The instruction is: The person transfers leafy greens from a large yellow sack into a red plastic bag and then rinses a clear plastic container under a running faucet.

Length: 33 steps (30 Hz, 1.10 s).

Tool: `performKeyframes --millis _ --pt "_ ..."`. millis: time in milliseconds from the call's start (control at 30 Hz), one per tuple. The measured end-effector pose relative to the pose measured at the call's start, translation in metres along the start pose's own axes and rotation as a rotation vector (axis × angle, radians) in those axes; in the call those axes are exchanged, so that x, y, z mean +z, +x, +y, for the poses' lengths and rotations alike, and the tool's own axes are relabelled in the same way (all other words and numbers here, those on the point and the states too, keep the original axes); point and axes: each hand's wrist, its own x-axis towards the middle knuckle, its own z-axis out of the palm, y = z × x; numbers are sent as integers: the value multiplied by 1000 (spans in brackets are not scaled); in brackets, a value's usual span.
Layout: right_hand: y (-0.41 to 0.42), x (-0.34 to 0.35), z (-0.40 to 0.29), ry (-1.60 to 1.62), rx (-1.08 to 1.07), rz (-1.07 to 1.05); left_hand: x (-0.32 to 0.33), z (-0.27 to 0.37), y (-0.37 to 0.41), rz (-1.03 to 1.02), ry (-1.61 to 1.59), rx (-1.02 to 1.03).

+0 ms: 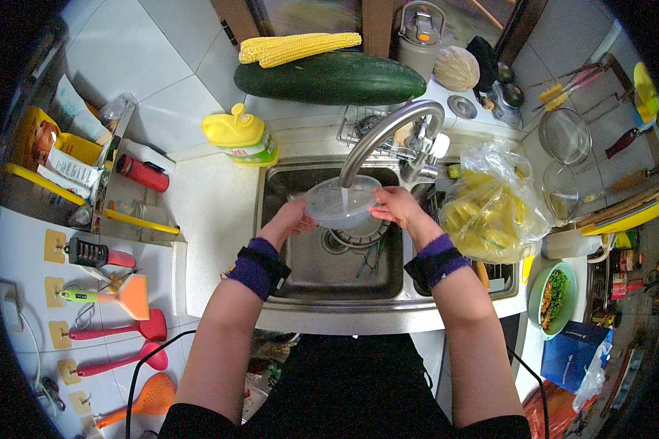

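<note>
A clear plastic bowl [343,211] is held by its rim from both sides, under the spout of a curved metal faucet [384,129]. Water runs from the spout into it. My left hand [296,218] grips its left edge and my right hand [396,207] its right edge. Below the bowl, partly hidden by it, a round rack or basket [362,238] lies in the left basin of the steel sink [340,280], near the drain. Thin green strands [369,260] lie on the basin floor.
A yellow jug [241,137] stands left behind the sink. A yellow-filled plastic bag [491,208] covers much of the right basin. Behind, corn cobs [302,48] rest on a large green gourd [329,79]. A green bowl of food [553,299] stands at right.
</note>
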Motion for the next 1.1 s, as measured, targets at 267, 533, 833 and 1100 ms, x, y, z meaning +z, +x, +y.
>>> performKeyframes --millis 267,533,833,1100 --pt "-17 -5 51 -39 43 56 18 -57 2 83 129 158" --pt "-39 -17 127 -144 -8 45 37 -109 -16 118 60 236" --pt "-48 27 130 -156 154 -87 5 -127 -59 300 227 356" --pt "-43 68 151 -19 86 -14 -109 -28 -72 1072 580 966"
